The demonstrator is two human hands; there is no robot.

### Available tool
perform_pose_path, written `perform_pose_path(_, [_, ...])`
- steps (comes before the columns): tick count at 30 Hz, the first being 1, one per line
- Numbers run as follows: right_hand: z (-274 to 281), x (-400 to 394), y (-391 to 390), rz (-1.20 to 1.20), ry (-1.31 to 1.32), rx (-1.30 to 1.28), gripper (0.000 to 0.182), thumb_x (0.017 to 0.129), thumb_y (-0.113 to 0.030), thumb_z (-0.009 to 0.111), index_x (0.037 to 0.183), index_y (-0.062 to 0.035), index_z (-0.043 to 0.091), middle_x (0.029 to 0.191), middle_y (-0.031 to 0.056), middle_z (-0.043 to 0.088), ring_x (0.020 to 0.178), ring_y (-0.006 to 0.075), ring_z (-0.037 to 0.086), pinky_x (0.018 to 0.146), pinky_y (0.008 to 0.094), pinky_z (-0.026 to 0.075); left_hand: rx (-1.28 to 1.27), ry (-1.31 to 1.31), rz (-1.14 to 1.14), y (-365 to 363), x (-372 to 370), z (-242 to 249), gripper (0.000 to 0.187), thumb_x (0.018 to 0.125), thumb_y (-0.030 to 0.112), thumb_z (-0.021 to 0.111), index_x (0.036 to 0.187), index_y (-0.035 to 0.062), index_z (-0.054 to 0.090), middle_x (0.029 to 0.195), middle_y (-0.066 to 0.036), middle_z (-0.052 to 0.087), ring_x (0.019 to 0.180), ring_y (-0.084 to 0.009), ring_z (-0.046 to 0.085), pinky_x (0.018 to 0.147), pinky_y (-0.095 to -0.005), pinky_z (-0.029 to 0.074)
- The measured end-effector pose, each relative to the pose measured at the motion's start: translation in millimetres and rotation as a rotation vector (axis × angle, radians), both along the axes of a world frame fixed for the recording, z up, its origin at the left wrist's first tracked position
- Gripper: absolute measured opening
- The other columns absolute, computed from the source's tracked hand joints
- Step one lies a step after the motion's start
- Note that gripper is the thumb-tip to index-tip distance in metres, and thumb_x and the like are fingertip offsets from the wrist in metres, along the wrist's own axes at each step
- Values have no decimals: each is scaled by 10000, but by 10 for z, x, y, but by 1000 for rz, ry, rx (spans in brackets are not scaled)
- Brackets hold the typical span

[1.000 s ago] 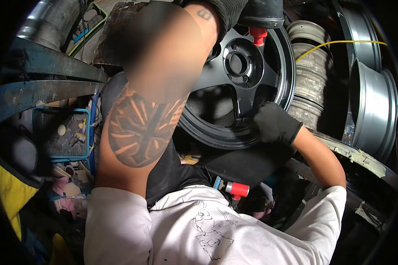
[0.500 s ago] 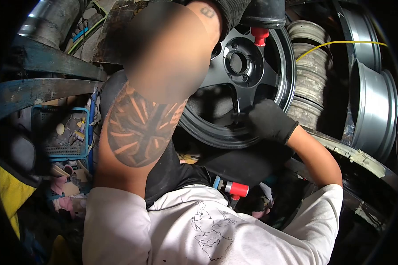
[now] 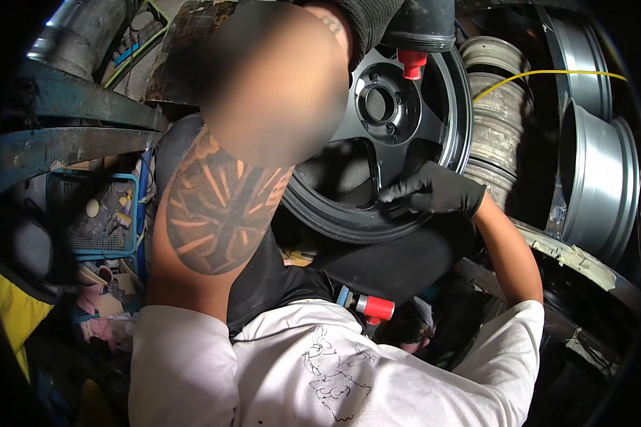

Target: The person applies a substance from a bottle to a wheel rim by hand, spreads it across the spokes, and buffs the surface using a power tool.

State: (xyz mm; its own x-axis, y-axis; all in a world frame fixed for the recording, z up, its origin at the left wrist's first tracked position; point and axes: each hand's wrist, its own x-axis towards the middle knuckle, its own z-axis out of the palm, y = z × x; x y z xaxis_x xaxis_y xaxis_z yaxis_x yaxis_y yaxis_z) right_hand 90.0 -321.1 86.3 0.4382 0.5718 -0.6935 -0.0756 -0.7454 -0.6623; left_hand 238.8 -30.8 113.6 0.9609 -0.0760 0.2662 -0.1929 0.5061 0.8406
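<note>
- Head view: a black wheel (image 3: 397, 153) was seen in front of the person, its face turned up, above a dark-clad leg.
- The right hand (image 3: 438, 191), black-gloved, was placed over the wheel's near edge; its fingers were partly spread, one pointed at the base of a spoke. Nothing was seen gripped; contact could not be confirmed.
- The left arm (image 3: 221, 206), tattooed, was extended up past the wheel into a black knit cuff (image 3: 367, 27). The left hand was hidden; its opening and hold could not be told.
- A black cylinder (image 3: 421, 25) with a red fitting (image 3: 411, 62) was noted over the wheel's far part.
- Worn rims (image 3: 496, 110) were stacked just right of the wheel, crossed by a yellow hose (image 3: 534, 72).
- A red-ended tool (image 3: 374, 307) was noted near the shirt.
</note>
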Motion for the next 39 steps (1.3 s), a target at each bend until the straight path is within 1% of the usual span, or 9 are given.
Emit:
perform_pose_path(4, [248,251,349,-38,-280,-121,603,854,-66,663,1441,-205,638,1105,149,778,978,303,752,940,374,569,18,-10,4,-3,9,6,424,888,312,786,1172,17,674,1001,-107,738,867,-230,712,821,-369,582])
perform_pose_path(7, [301,346,513,273,-363,-468,602,849,-163,706,1436,-285,641,1061,116,765,949,313,731,854,444,577,35,-21,5,-9,0,7,411,890,305,783,1165,19,677,999,-108,739,868,-233,713,822,-369,583])
perform_pose_path(11, [208,443,518,568,-782,-485,632,784,-299,758,1406,-340,655,821,126,716,785,356,700,764,482,552,62,-31,13,-7,2,13,394,892,296,778,1155,21,680,997,-108,740,869,-236,715,823,-369,583])
perform_pose_path(16, [30,350,364,651,-647,-504,527,784,-258,733,1310,-271,715,977,83,732,872,345,697,758,474,537,113,-54,24,13,24,5,372,894,284,772,1144,23,684,994,-109,741,870,-239,717,825,-369,583])
perform_pose_path(25, [158,173,502,248,-637,-390,478,844,-219,689,1312,-312,698,945,150,741,850,379,714,769,493,572,405,-199,66,37,53,-62,332,899,263,762,1123,27,692,989,-110,744,873,-246,720,828,-368,584])
perform_pose_path(29, [148,-90,145,-86,-374,-47,374,867,-142,670,1235,-153,738,979,144,764,881,352,738,877,417,588,594,-311,103,108,101,-77,315,901,253,757,1113,29,695,986,-110,745,874,-249,722,830,-368,585])
perform_pose_path(33, [225,-238,61,-370,-581,-114,543,890,-103,685,1428,-153,643,1491,194,547,1365,364,527,1161,422,404,825,-487,148,122,203,-116,298,903,244,752,1104,30,698,984,-111,746,875,-252,723,831,-368,585])
perform_pose_path(34, [95,-320,-29,-339,-556,-97,599,894,-120,694,1483,-181,602,1638,184,350,1463,400,378,1223,445,308,886,-538,156,118,221,-128,293,904,241,751,1102,31,699,983,-111,746,875,-253,723,832,-367,585])
perform_pose_path(39, [4,-451,60,-70,-808,-430,499,977,-447,664,1459,-326,623,1703,159,219,1542,468,196,1244,568,251,1155,-784,200,189,355,-111,272,906,229,745,1090,33,703,980,-111,747,877,-257,725,833,-367,586])
